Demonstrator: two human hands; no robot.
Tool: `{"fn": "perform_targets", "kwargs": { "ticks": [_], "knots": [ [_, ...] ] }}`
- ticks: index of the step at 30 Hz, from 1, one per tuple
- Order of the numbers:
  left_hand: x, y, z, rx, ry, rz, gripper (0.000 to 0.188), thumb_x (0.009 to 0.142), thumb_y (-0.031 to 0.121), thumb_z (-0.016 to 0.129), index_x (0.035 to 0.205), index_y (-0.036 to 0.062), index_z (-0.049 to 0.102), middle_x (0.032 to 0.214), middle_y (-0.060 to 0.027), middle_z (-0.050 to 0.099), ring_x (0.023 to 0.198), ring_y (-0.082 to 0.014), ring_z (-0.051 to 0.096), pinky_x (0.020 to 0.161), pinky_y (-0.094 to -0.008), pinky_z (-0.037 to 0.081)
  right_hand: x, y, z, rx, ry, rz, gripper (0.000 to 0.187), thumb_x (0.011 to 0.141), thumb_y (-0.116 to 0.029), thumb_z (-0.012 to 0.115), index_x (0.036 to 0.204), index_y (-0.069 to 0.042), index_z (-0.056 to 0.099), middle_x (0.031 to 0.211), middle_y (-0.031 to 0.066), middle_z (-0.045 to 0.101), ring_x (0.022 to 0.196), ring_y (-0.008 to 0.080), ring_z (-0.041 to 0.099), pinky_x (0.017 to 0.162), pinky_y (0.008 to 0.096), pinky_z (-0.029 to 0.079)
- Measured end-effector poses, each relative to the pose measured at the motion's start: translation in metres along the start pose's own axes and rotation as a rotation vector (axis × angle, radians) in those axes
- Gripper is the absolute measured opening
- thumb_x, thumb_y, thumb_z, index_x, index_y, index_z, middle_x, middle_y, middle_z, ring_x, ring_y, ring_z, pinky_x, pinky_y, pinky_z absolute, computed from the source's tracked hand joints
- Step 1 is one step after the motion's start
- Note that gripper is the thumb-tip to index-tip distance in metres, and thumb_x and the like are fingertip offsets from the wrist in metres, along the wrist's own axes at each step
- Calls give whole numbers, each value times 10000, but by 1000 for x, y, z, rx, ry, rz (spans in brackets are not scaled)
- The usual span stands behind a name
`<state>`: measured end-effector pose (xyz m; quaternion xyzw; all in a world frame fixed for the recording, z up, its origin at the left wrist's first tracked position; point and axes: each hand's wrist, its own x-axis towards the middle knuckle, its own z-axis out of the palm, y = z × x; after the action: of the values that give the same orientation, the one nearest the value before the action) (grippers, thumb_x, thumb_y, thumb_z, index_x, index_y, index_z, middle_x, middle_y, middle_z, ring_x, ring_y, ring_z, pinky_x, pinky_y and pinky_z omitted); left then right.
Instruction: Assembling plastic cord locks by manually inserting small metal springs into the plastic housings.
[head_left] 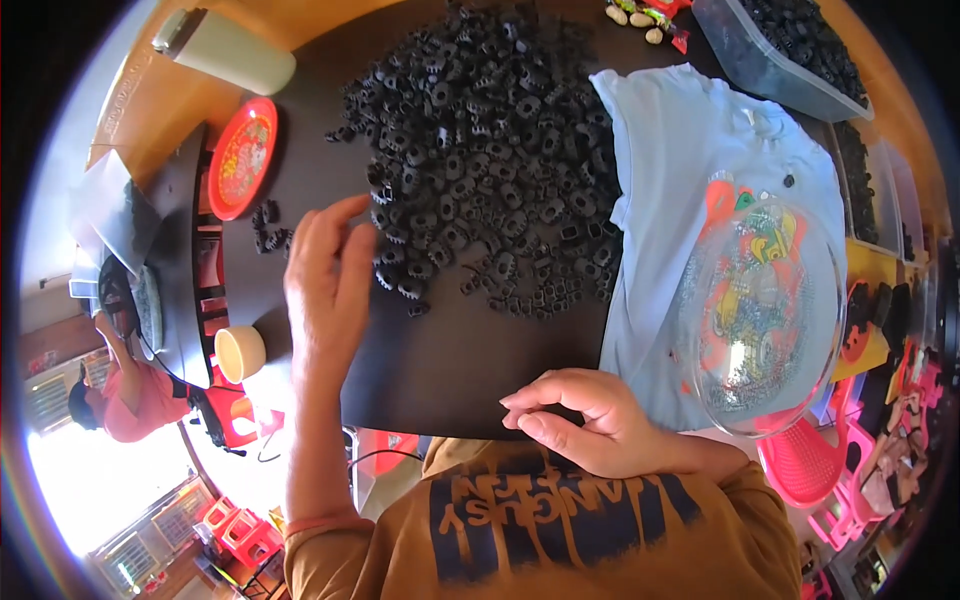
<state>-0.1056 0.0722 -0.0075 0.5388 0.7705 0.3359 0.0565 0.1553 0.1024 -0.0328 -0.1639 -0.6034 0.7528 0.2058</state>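
Mostly unsorted, a big heap of small black plastic toothed parts [480,150] covers the dark table [470,370]; left hand [325,275] reaches in flat and loose, right hand [585,420] pinched, contents hidden.

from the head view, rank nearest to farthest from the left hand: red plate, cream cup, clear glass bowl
1. Cream cup, just left of the left hand, near the wrist.
2. Red plate, farther up and left.
3. Clear glass bowl, far right on the blue shirt.
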Motion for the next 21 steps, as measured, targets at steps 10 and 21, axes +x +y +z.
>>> {"fn": "perform_targets", "kwargs": {
  "ticks": [10, 21],
  "knots": [
    [-66, 1, 13, 207, 14, 22, 218, 772, 13, 679, 989, 22, 656, 766, -101, 533, 655, -249, 537, 601, -347, 443, 7, 2, 2, -120, -11, -35, 180, 872, 5, 591, 1047, 19, 627, 875, 103, 684, 769, 184, 651, 677, 280, 503],
    [-41, -10, 0, 204, 42, -28, 194, 815, 7, 642, 1008, 27, 655, 766, -98, 527, 668, -241, 544, 605, -327, 437, 10, 3, 5, -103, 47, -40, 193, 846, 46, 582, 1034, 27, 623, 823, 107, 671, 685, 195, 636, 612, 286, 481]
  ]
}}
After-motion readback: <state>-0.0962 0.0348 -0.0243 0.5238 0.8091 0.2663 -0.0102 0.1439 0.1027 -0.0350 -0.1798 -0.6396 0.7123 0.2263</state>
